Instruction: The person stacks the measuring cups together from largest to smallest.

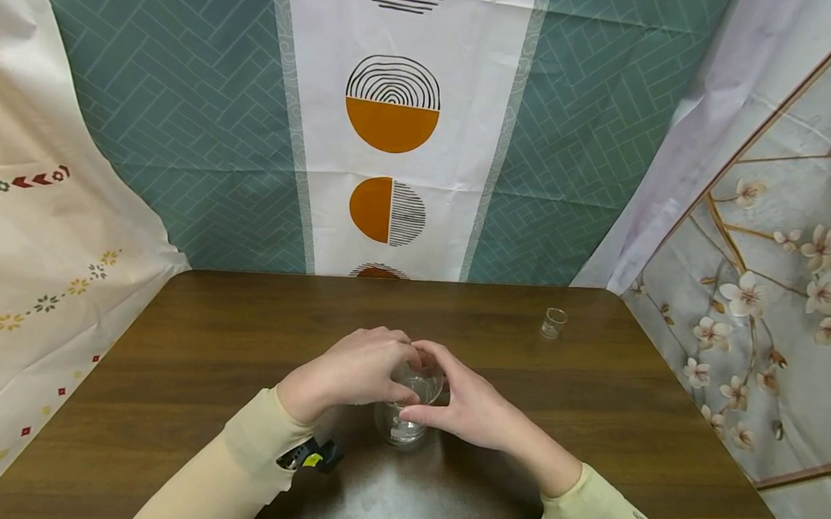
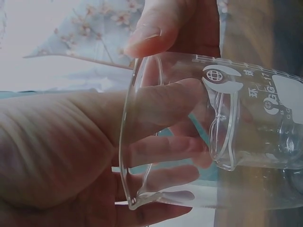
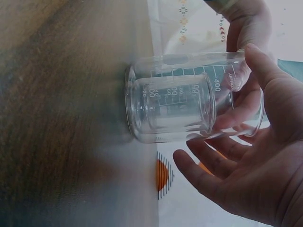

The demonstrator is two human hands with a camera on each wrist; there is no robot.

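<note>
A large clear glass beaker (image 1: 384, 424) with white markings stands upright on the table in front of the person. Inside it sits a smaller glass beaker (image 3: 176, 101), low down near the base. The left hand (image 1: 362, 365) reaches down through the large beaker's mouth, its fingers close to the small beaker's rim; firm contact cannot be made out. Around the large beaker's upper part the right hand (image 1: 475, 409) is curved, its thumb (image 3: 258, 61) at the rim and its fingers along the opposite side.
A small glass vessel (image 1: 553, 323) stands at the table's back right. The brown wooden table (image 1: 246, 314) meets patterned cloth hangings (image 1: 212, 127) at the back and sides. A wrist-worn device (image 1: 309, 455) shows at the left cuff.
</note>
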